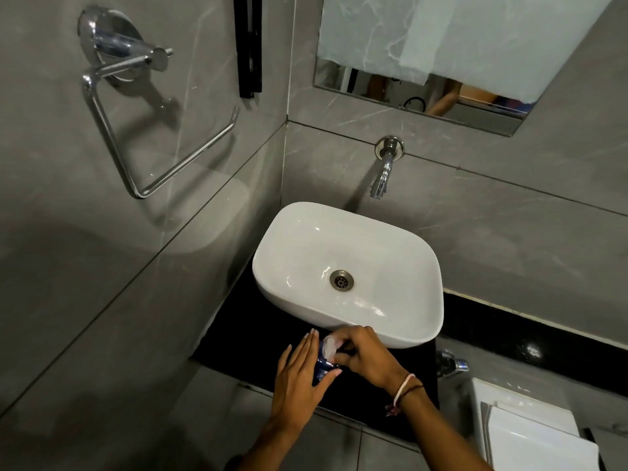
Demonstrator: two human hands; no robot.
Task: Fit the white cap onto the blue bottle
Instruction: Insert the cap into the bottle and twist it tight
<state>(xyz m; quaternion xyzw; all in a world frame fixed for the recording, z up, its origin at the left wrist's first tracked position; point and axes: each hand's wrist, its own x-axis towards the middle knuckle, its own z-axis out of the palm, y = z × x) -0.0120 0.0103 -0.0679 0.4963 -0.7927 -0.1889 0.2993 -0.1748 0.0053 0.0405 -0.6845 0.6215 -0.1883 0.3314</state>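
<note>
Fingers [334,363] of the right hand [365,355] pinched around the white cap [329,346], pressing it at the top of the blue bottle [321,368]. Can't tell whether seated all the way or just resting on the neck, too much hidden behind knuckles. Left hand [299,379] wrapped around the bottle body, thumb across the front, other fingers stretched up along the far side, so only a small dark blue patch showing between thumb and palm. Bottle roughly upright, held just above the black table [418,362], right in front of the near edge of the white sink [407,266]. Could be touching the table, hard to say from this angle.

Right wrist wearing a pink-and-white thread band [404,389] plus a darker one beside it. Both forearms coming in from the bottom of the view.

Further out: sink basin bare, metal drain [341,279] in the middle, chrome tap [382,171] sticking out of the grey tiled wall above it. Chrome towel ring [163,154] on the left wall, mirror [441,96] up top right with something pale covering most of it. White toilet cistern lid [530,433] down in the bottom right corner, a chrome valve [453,363] just above it.
</note>
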